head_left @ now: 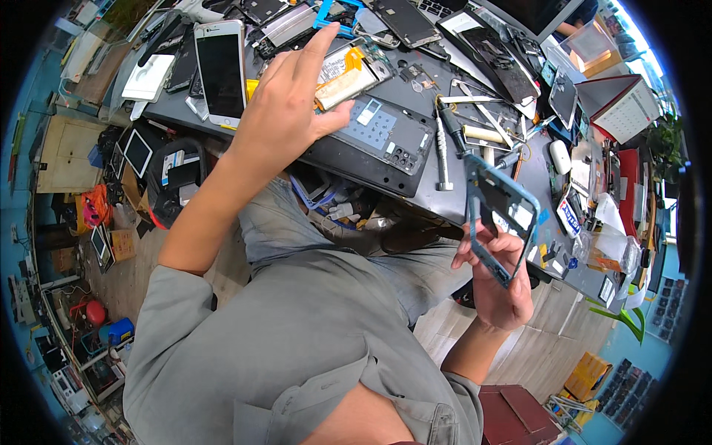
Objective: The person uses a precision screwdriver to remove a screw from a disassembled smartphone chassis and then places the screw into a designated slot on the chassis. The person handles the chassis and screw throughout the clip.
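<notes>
My right hand (503,297) grips a blue-edged phone frame (501,194) by its lower part. It is held tilted up in front of the bench edge. My left hand (280,111) is over the bench with its index finger stretched out and thumb apart, nothing visible in it. Close to that hand are a white-framed phone (221,70) with a dark screen and an opened phone (348,78) showing its battery and an orange ribbon. Below the thumb lies a dark phone back part (389,133) with a blue dotted area.
Screwdrivers (443,152), tweezers (486,111) and loose phone parts crowd the bench (426,185). At the right stand a white mouse (560,157) and a desk calendar (623,111). A bin (176,178) holding discarded parts sits below the bench's left edge.
</notes>
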`<state>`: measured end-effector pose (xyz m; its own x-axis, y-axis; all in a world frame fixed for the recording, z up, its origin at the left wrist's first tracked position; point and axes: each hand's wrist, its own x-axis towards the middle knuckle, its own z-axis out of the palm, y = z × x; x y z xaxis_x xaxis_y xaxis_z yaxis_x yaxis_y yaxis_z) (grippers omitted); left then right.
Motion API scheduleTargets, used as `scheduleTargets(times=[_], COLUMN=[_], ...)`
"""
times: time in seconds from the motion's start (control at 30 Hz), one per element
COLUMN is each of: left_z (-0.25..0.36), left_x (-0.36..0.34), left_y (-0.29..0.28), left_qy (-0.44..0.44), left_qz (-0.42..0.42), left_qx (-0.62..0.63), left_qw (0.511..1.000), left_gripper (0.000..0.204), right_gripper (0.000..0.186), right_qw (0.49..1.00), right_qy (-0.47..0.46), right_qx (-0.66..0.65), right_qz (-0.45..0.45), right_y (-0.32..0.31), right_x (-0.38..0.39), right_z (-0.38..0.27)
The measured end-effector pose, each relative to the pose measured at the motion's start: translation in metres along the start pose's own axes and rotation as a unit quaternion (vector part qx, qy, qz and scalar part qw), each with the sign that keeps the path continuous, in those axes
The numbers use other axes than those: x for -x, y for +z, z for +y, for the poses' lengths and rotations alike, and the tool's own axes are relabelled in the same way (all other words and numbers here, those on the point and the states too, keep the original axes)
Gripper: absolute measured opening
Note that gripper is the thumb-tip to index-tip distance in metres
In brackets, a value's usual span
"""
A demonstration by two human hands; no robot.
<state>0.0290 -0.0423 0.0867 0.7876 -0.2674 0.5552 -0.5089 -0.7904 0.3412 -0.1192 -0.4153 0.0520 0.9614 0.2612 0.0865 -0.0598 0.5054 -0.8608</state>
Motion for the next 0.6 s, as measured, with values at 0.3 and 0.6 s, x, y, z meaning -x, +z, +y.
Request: scheduleTargets(times=[0.3,0.6], left_z=[0.017,0.026], left_x=[-0.017,-0.016], left_y=[-0.02,-0.021], left_qy=[0.198,0.232], left_qz=[-0.029,-0.089], left_qx=[0.121,0.231], left_qw=[0.972,0.941], left_gripper=[0.111,0.121], right_gripper=[0.087,0.078], right_qw=[0.955,0.908], right_qy=[-0.114,-0.178], right_qx=[0.251,0.367], right_qz=[0.111,0.096], right_y=[0.009,0.014], right_x=[-0.019,-0.026], right_z=[-0.024,-0.053])
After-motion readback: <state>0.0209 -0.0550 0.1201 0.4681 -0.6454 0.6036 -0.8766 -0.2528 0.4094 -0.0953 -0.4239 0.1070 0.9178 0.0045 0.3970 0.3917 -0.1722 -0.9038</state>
